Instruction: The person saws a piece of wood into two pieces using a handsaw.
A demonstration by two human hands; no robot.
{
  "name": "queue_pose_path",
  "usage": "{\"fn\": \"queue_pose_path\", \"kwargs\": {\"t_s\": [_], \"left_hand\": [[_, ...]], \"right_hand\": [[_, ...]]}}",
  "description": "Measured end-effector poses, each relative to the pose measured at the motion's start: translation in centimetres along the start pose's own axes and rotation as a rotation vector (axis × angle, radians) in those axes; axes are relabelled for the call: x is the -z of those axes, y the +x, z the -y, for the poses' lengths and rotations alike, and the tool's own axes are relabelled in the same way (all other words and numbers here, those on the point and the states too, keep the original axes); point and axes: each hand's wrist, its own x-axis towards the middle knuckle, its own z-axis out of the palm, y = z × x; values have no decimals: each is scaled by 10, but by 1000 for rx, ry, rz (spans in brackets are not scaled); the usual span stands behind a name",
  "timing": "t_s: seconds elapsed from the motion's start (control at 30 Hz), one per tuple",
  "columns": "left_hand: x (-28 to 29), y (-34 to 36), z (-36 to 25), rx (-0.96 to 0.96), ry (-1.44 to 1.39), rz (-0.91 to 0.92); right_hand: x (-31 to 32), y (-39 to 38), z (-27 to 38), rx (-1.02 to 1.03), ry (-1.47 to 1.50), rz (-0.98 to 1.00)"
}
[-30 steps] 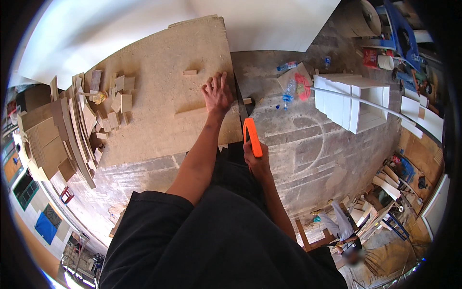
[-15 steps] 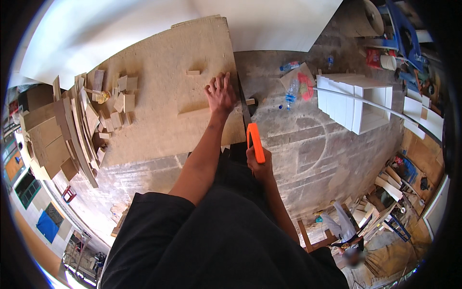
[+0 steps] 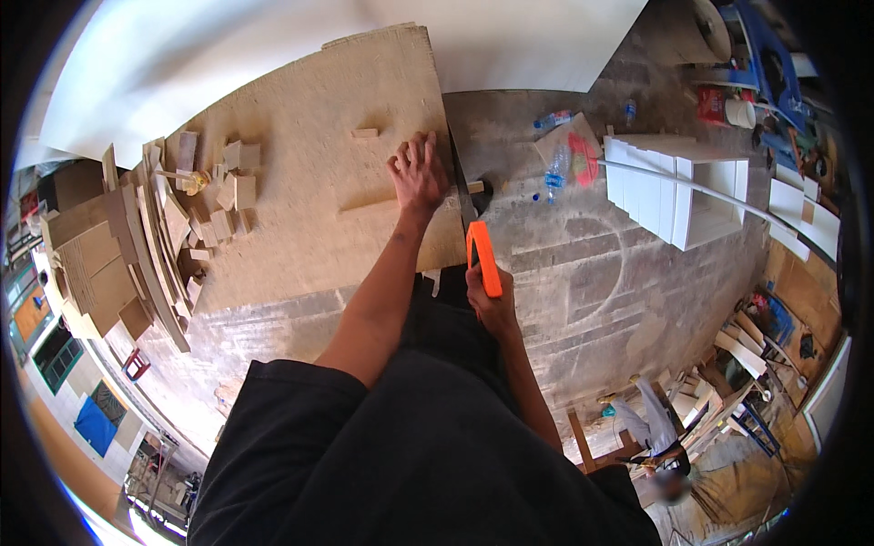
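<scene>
My left hand presses down on a plywood tabletop near its right edge, fingers bent and spread apart. Beneath its heel seems to run a thin strip of wood; a short light wood end sticks out past the edge, perhaps the same strip. My right hand is wrapped round the orange handle of a handsaw, just off the near right corner. The saw's blade looks like a narrow dark line along the table edge, and its teeth cannot be made out. A small wood block lies ahead of my left hand.
Several wood offcuts and long boards crowd the tabletop's left side. On the floor to the right are plastic bottles, a white cabinet and a long pale pole. Another person is at the lower right among scrap wood.
My right hand and the saw handle have moved slightly forward along the table edge. My left hand stays pressed at nearly the same spot. The whole view has shifted a little.
</scene>
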Motion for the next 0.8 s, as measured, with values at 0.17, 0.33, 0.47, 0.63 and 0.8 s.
{"fn": "queue_pose_path", "kwargs": {"t_s": [0.17, 0.33, 0.47, 0.63, 0.8], "left_hand": [[-1, -1, 0, 13, -30, -35], [-1, 1, 1, 5, -19, -19], [-3, 0, -1, 21, -24, -20], [-1, -1, 1, 34, -16, 1], [1, 1, -2, 24, -20, 11]], "right_hand": [[6, 1, -5, 29, -72, -5], [2, 8, 8, -4, -30, 3], [4, 9, -9, 52, -83, -12], [7, -7, 2, -6, -51, 2], [-3, 6, -7, -10, -22, -27]]}}
